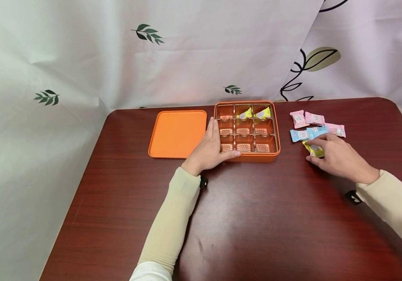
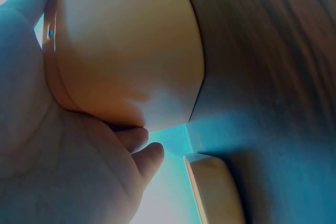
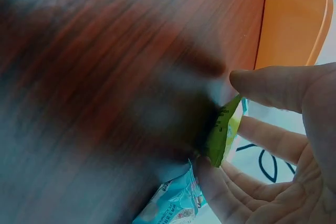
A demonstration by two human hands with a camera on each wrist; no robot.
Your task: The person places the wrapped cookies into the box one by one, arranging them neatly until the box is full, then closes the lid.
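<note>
My left hand lies along the left side of an orange box, fingers straight and thumb across its front rim. The left wrist view shows the palm against the box wall. Inside is a divided copper-coloured tray, with one yellow-wrapped candy in the back middle compartment and another in the back right one. To the right of the box, my right hand pinches a yellow-wrapped candy between thumb and fingers, low over the table. Just behind it lie blue-wrapped candies.
Three pink-wrapped candies lie behind and beside the blue ones. An orange lid lies flat left of the box. The dark red wooden table ends at a patterned white curtain behind.
</note>
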